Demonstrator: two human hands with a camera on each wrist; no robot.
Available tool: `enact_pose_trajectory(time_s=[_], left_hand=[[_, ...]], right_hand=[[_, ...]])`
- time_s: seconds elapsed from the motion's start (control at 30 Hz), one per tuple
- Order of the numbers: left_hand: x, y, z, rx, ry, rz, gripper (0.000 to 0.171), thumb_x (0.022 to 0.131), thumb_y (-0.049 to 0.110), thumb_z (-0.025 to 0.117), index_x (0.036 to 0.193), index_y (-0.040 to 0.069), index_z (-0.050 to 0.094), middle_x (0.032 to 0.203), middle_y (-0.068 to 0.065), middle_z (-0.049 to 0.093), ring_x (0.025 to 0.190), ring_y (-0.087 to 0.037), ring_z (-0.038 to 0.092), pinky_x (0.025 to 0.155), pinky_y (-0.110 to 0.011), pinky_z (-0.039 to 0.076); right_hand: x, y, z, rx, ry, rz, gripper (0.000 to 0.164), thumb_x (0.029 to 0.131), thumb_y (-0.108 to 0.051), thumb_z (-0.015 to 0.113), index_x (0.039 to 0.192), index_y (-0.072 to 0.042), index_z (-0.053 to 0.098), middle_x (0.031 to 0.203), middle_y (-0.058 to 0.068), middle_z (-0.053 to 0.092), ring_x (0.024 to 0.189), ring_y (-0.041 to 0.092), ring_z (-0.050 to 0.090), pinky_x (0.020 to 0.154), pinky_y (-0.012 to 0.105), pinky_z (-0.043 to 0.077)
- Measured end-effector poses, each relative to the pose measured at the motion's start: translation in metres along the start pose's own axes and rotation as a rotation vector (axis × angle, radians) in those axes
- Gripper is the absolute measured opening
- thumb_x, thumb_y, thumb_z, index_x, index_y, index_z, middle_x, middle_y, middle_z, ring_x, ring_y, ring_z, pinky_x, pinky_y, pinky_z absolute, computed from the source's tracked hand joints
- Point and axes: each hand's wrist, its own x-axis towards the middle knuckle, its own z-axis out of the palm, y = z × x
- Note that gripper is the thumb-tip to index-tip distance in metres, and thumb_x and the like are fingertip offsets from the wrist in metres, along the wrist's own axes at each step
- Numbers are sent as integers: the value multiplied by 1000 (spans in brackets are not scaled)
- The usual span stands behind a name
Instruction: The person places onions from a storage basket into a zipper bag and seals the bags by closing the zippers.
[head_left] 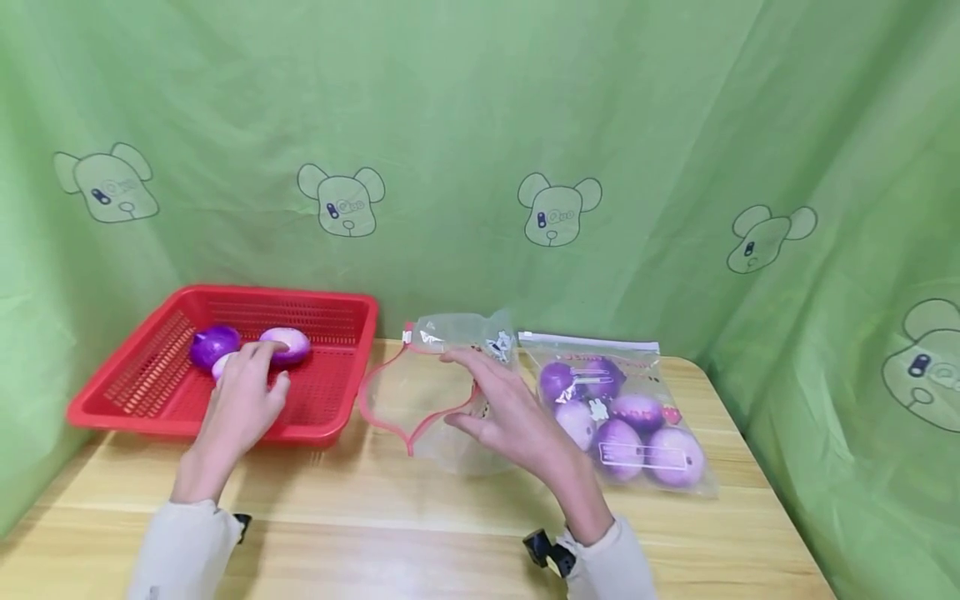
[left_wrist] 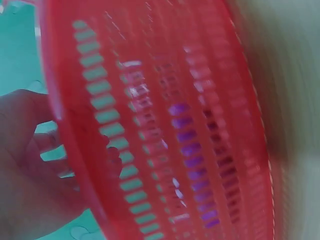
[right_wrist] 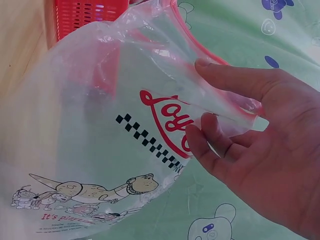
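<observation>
Leftward gapes the bag [head_left: 468,450], toward the basket [head_left: 135,423].

Purple-white bulb [head_left: 220,367] mostly hidden under left fingers [head_left: 257,355]; dark bulb [head_left: 213,346] left of them, pale bulb [head_left: 292,340] just beyond. Clear red-trimmed zip bag [right_wrist: 110,150] gapes beside right fingers [head_left: 477,365].

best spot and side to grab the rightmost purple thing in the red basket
Probably around its middle, from above: the purple-and-white thing is rounded, with no handle showing, and sits inside the red basket, whose raised walls hinder a low side approach. The left hand is nearer.
</observation>
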Motion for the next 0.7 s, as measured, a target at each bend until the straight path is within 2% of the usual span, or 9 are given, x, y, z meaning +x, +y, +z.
enact_pose_trajectory(time_s=[0.13, 0.33, 0.53, 0.7], left_hand=[[6, -19, -3, 53, -75, -60, 41, 88, 5, 61, 126, -7, 55, 126, -35, 50, 115, -56, 45, 86, -72, 42], [16, -42, -5, 125, -145, -88, 50, 86, 7, 63, 130, -12, 49, 129, -39, 44, 115, -60, 42, 86, -74, 40], [21, -58, -6, 166, -268, -119, 50, 85, 7, 66, 126, -14, 49, 124, -42, 42, 108, -63, 41, 82, -74, 42], [23, -66, -6, 208, -349, -153, 53, 82, 8, 66, 125, -16, 47, 118, -44, 43, 103, -66, 39, 77, -73, 42]], right_hand=[[-1, 0, 0, 3, -16, 11, 76, 79, -16, 84, 146, -16, 46, 148, -1, 50, 137, 15, 45, 112, 37, 38], [-3, 1, -1, 8, -39, 35, 80, 80, -18, 84, 149, -18, 43, 150, -1, 47, 136, 16, 46, 112, 38, 38], [-3, 5, 0, 14, -56, 52, 84, 82, -21, 82, 153, -23, 38, 154, -1, 43, 140, 16, 41, 114, 40, 35], [-3, 8, 1, 26, -70, 74, 85, 82, -21, 82, 154, -26, 36, 155, -7, 40, 141, 13, 39, 115, 39, 34]])
